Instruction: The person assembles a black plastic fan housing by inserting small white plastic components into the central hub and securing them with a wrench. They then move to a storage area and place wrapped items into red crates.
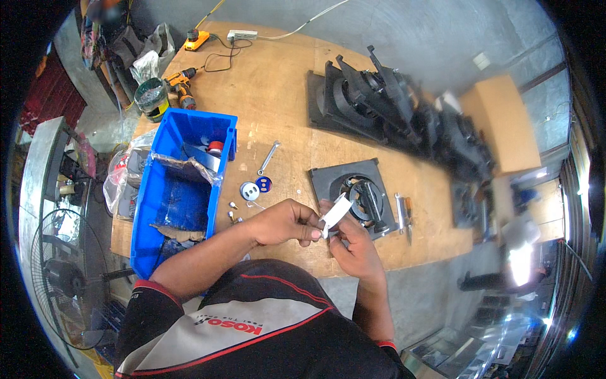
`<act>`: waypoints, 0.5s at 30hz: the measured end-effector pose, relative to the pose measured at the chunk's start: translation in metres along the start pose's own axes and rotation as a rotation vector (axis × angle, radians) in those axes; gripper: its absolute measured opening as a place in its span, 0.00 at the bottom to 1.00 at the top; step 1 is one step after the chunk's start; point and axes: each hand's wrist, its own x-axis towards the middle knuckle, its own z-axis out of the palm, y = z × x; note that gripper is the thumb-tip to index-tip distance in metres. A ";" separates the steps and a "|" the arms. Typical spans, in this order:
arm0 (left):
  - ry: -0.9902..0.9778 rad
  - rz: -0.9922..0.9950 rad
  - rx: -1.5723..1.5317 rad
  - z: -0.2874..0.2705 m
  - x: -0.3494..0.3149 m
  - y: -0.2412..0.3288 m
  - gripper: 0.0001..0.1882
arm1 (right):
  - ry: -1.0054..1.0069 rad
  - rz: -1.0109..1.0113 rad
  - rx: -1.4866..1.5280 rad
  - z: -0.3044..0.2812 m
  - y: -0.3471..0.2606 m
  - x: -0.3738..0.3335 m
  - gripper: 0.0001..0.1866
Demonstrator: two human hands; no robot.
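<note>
Above the bench's near edge, my two hands meet in front of my chest. My right hand is closed round a white roll of tape, which looks like thread seal tape. Beside it my left hand pinches thumb and finger together at a small piece by the roll; that piece is mostly hidden. A black square plate with a round opening lies just beyond my right hand. Left of my hands rest a white slotted disc and a blue slotted disc, with small fittings nearby.
A blue divided bin stands at the left. Behind the discs lies a wrench; another wrench and a screwdriver lie right of the plate. Stacked black assemblies fill the back right. A yellow drill sits far left.
</note>
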 end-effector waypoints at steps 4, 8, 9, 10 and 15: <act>-0.029 0.022 -0.141 0.006 -0.006 0.009 0.13 | 0.068 -0.075 -0.295 -0.002 0.003 0.004 0.24; -0.032 0.061 -0.134 0.001 -0.005 0.003 0.13 | 0.177 0.060 -0.196 0.002 -0.003 -0.001 0.12; -0.028 0.062 -0.145 0.001 -0.004 0.004 0.13 | 0.204 0.034 -0.166 0.003 -0.003 -0.001 0.11; -0.024 0.063 -0.155 0.001 -0.003 0.005 0.13 | 0.230 0.008 -0.135 0.003 -0.002 -0.001 0.10; -0.016 0.125 -0.175 0.004 -0.002 0.001 0.15 | 0.253 -0.002 -0.079 0.003 -0.009 -0.003 0.09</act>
